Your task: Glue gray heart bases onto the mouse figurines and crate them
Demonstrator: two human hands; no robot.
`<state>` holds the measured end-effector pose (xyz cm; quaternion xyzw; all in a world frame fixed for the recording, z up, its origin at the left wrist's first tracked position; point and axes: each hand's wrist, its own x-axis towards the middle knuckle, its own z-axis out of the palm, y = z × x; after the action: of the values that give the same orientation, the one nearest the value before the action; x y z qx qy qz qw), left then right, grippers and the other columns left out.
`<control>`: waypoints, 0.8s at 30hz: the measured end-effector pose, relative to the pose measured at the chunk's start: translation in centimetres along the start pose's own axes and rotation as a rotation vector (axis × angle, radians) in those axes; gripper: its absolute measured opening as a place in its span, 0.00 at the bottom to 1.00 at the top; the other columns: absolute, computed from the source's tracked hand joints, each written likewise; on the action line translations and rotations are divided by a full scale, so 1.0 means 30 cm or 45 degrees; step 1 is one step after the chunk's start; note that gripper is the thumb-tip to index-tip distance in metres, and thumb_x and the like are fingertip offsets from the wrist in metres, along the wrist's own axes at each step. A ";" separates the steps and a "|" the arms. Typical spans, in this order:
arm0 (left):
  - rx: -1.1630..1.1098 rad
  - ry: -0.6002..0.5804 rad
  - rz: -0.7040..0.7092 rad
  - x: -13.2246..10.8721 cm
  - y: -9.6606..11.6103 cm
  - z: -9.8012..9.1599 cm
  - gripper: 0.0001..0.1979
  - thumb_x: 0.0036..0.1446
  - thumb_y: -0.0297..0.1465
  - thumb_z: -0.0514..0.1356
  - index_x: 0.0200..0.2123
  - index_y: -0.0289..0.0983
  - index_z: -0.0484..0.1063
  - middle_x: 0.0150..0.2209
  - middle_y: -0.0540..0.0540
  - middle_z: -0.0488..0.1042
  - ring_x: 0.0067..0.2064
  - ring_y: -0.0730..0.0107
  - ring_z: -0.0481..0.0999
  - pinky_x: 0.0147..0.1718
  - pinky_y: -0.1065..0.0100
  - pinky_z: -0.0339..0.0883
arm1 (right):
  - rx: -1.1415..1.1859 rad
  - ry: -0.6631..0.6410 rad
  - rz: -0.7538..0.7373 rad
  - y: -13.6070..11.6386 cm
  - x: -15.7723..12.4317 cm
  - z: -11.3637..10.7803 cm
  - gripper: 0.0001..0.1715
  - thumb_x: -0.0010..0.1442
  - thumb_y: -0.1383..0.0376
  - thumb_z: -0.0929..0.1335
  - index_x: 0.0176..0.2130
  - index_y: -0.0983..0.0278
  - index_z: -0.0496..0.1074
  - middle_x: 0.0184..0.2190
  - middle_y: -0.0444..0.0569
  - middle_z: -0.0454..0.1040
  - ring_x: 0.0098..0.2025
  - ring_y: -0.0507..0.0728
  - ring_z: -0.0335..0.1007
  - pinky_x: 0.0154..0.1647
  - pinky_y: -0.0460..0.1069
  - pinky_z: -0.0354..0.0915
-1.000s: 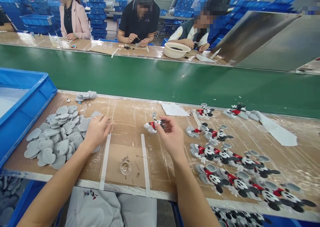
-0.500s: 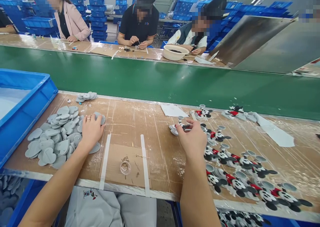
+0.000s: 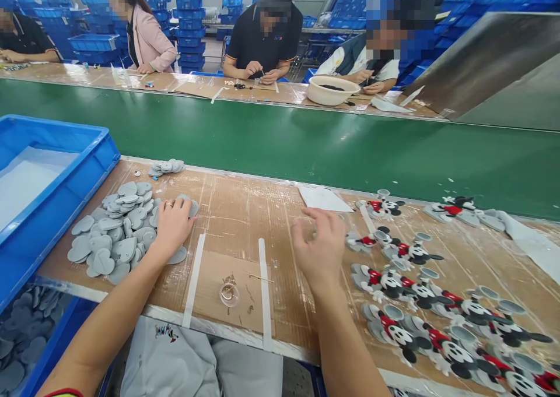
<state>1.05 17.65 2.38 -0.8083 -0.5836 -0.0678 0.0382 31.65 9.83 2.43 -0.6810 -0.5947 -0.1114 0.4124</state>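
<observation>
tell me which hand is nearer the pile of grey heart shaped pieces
Left. The left hand rests on the right edge of the pile of grey heart-shaped pieces, while the right hand is well to the pile's right, apart from it.

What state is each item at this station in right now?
Grey heart-shaped pads, loose overlapping pile.
Left hand, resting on those pads.
Right hand, open, holding nothing visible.
Mickey Mouse figures, lying flat in rows.
Glass cup, upright on cardboard.
Blue plastic crate, uncovered.
</observation>
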 end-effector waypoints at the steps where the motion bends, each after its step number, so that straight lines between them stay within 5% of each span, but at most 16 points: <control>1: -0.013 -0.009 0.002 0.000 0.001 -0.002 0.15 0.61 0.36 0.61 0.50 0.37 0.69 0.49 0.39 0.75 0.54 0.49 0.70 0.55 0.52 0.57 | 0.066 -0.054 -0.048 -0.023 -0.011 0.021 0.12 0.64 0.61 0.65 0.45 0.63 0.72 0.45 0.56 0.72 0.50 0.64 0.67 0.54 0.61 0.63; 6: -0.053 -0.046 0.046 -0.002 0.006 -0.009 0.18 0.61 0.39 0.62 0.51 0.38 0.68 0.50 0.41 0.74 0.52 0.51 0.70 0.52 0.54 0.58 | 0.316 -0.347 -0.077 -0.070 -0.073 0.120 0.10 0.65 0.61 0.64 0.41 0.62 0.73 0.43 0.54 0.74 0.48 0.62 0.70 0.50 0.58 0.66; 12: -0.064 -0.054 0.046 -0.016 0.003 -0.004 0.20 0.60 0.39 0.63 0.53 0.40 0.67 0.51 0.40 0.71 0.54 0.52 0.68 0.51 0.55 0.58 | 0.524 -0.598 0.226 -0.032 -0.102 0.198 0.15 0.61 0.55 0.64 0.38 0.62 0.74 0.37 0.52 0.76 0.39 0.60 0.73 0.43 0.55 0.68; 19: 0.015 -0.007 0.001 -0.030 0.005 -0.008 0.21 0.60 0.41 0.62 0.56 0.47 0.67 0.51 0.43 0.71 0.51 0.55 0.70 0.50 0.57 0.59 | 0.666 -0.596 0.315 -0.019 -0.087 0.218 0.20 0.56 0.50 0.65 0.34 0.64 0.74 0.30 0.55 0.78 0.32 0.61 0.73 0.36 0.56 0.68; 24: 0.011 0.042 0.010 -0.041 0.006 -0.033 0.22 0.62 0.39 0.59 0.58 0.40 0.66 0.51 0.38 0.71 0.53 0.51 0.69 0.51 0.55 0.59 | 0.725 -0.546 0.375 -0.055 -0.075 0.203 0.20 0.54 0.51 0.65 0.33 0.64 0.75 0.31 0.55 0.79 0.33 0.61 0.73 0.39 0.56 0.69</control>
<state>0.78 16.29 3.17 -0.8093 -0.5799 -0.0783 0.0515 27.49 12.36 -2.17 -0.6253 -0.5703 0.2636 0.4628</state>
